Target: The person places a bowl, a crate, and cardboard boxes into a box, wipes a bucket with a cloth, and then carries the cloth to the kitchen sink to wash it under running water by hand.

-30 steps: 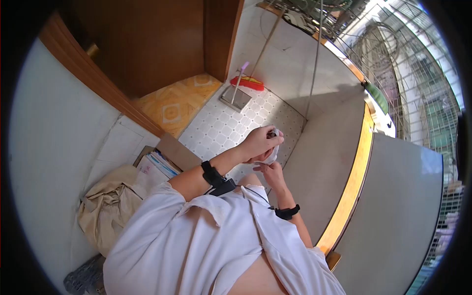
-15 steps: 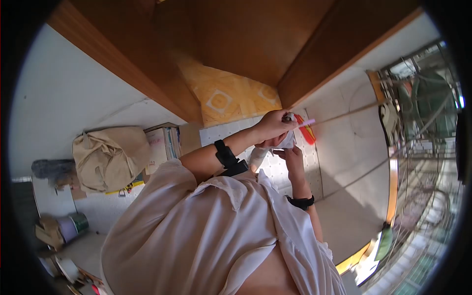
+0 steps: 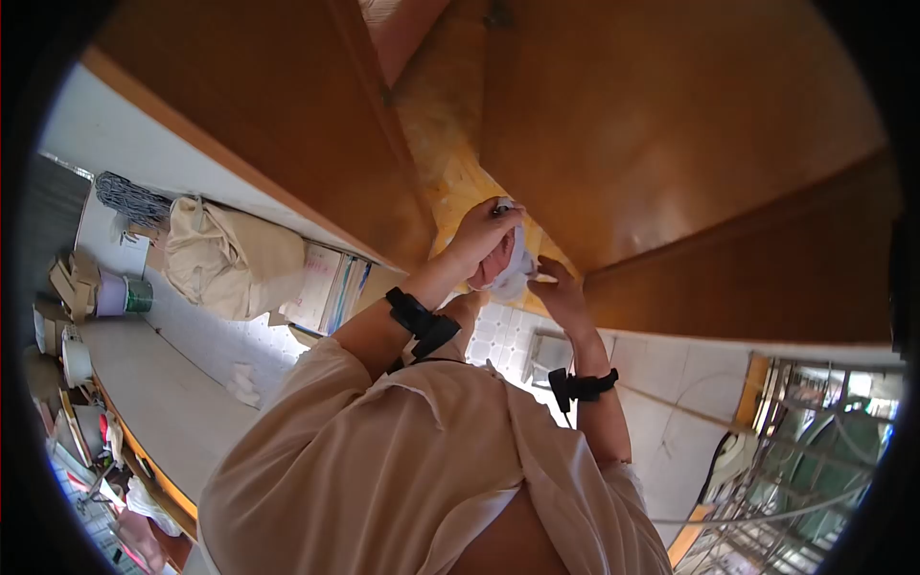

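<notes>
My left hand (image 3: 487,240) is closed around a crumpled white thing (image 3: 517,266), thin and partly see-through like a plastic bag or cloth. A small dark piece shows at the fingertips of this hand. My right hand (image 3: 561,295) is just to the right and lower, its bent fingers pinching the white thing's edge. What lies inside the white folds is hidden. Both hands are in front of my chest, over the gap between the wooden door panels. Black bands with small boxes are on both wrists.
A brown wooden door (image 3: 690,125) fills the upper right, with another wooden panel (image 3: 259,115) at left. Beyond is yellow patterned floor (image 3: 455,182). A beige cloth bag (image 3: 225,259) and upright books or folders (image 3: 331,287) stand left. Metal window bars (image 3: 795,431) are right.
My view has turned and moved closer to the doorway. Both hands still hold the white thing, now over the yellow floor. The red object on the tiles is out of sight.
</notes>
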Available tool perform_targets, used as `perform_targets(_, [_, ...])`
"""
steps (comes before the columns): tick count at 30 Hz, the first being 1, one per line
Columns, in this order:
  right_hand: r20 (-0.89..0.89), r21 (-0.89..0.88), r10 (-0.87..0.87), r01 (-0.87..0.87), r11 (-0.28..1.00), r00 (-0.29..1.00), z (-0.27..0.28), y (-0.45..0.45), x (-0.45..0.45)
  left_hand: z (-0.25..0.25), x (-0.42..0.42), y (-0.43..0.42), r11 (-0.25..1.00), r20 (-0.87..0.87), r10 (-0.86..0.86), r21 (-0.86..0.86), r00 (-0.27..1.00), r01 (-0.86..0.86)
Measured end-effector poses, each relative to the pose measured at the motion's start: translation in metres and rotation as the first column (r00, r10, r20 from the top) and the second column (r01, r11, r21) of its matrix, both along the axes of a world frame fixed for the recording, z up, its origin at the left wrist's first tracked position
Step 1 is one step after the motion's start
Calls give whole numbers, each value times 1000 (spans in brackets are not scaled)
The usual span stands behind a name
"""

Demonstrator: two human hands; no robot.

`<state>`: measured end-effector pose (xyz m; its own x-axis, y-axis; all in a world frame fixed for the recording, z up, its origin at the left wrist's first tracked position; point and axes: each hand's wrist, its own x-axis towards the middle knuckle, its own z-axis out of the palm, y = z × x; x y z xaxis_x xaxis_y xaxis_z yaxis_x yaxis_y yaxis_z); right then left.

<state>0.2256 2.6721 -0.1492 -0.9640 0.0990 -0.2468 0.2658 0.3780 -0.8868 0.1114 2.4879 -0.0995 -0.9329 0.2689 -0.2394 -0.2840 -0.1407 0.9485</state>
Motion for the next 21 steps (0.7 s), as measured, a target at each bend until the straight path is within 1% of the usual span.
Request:
perform_targets(1, [-2,7,14,-14,1000,1000,1,8,-31,-4,-21,2,1000,-2,14,7,1000,-14])
perform_targets(3, [-98,-33,-51,48,998,994,10,23,-100,-7,-68,3,997,80,-1,-72,997,6])
perform_targets(4, [-113,-64,-99,93,994,989,16,30,-137,-15,-90,9,1000,45,23,-4,999,-23])
perform_targets(5, [-134,-55,-77,70,996,988,22,39,-181,-22,-117,13,999,28,35,32,999,-36])
perform_targets(6, [-202,-141,-94,66,988,975,21,53,-220,-18,-147,12,999,60,31,18,998,-32])
perform_targets(7, [-247,-226,-116,59,972,962,37,51,-247,-17,-166,11,1000,111,27,6,993,-28])
perform_targets(8, [-163,-253,-199,154,955,966,56,49,-276,-17,-188,8,999,120,51,11,991,-53])
perform_targets(9, [-175,-254,-176,128,959,969,71,47,-313,-16,-218,4,997,98,72,34,993,-75])
perform_targets(11, [-173,-207,-204,167,964,964,85,52,-371,-14,-266,-5,993,82,101,50,991,-106])
perform_targets(13, [-168,-202,-189,154,967,968,100,52,-420,-1,-312,-15,975,88,216,31,972,-219])
perform_targets(14, [-161,-209,-221,185,960,962,111,52,-440,6,-330,-16,961,105,272,27,957,-276])
perform_targets(15, [-155,-215,-252,216,952,955,118,52,-458,7,-350,-19,959,111,277,23,954,-281])
perform_targets(16, [-150,-217,-246,211,953,958,117,53,-477,6,-371,-24,946,89,320,12,943,-323])
perform_targets(17, [-159,-270,-266,217,938,951,109,60,-488,2,-386,-24,931,59,363,-1,930,-364])
perform_targets(18, [-167,-314,-282,220,923,945,107,62,-507,0,-408,-26,928,59,372,1,926,-373])
perform_targets(19, [-167,-315,-273,211,925,947,108,62,-520,-3,-429,-29,907,81,421,-5,904,-422])
perform_targets(20, [-101,-307,-269,227,924,958,110,64,-528,-5,-449,-32,882,102,469,-12,877,-471])
perform_targets(21, [-32,-298,-261,240,924,965,111,64,-534,-6,-471,-35,876,104,480,-12,871,-482])
